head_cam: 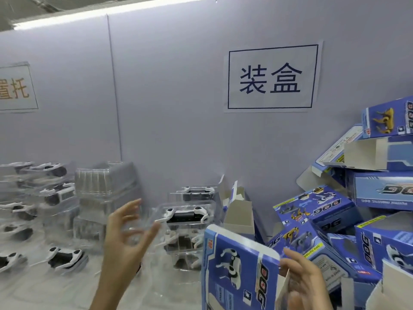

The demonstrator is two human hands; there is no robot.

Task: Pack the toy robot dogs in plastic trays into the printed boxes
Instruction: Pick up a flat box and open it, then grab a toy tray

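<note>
Your left hand [127,231], fingers spread, neared the centre-frame tray [185,217]; your right hand [301,278] gripped the box [237,269]; align openings squarely.

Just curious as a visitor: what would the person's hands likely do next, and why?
Probably the left hand, open and empty, closes on the nearest tray with a toy dog, since the right hand already holds a printed box beside it.

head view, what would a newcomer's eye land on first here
The white sign with two large dark characters on the back wall stands out first. Next comes the heap of blue printed boxes piled at the right. In front, the right hand holds one blue box upright while the left hand, fingers spread, reaches toward a clear tray with a toy dog at centre.
</note>
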